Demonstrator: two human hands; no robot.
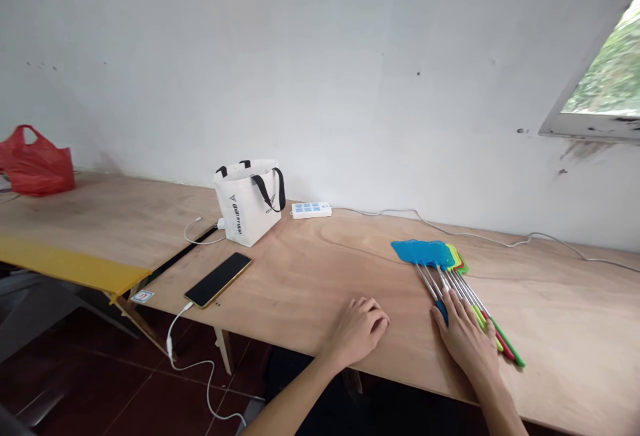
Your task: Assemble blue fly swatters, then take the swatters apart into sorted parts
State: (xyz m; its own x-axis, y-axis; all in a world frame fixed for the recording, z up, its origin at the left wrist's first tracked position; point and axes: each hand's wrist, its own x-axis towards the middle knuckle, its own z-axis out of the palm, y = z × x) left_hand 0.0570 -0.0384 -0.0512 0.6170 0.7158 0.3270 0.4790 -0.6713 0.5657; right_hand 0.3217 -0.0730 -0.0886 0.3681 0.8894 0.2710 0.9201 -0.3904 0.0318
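Observation:
Several fly swatters lie fanned together on the right part of the wooden table. Their flat heads are blue, yellow, red and green, on thin metal rods. The handles point toward me. My right hand rests flat across the handles with its fingers stretched out, covering part of them. To the left of the bundle, my left hand lies on the table near the front edge. Its fingers are loosely curled in, apart from the swatters, and nothing shows in them.
A black-screened phone with a white charging cable lies at the left. Behind it stand a white bag with black handles and a white power strip. Its cord runs along the wall. A red plastic bag sits far left.

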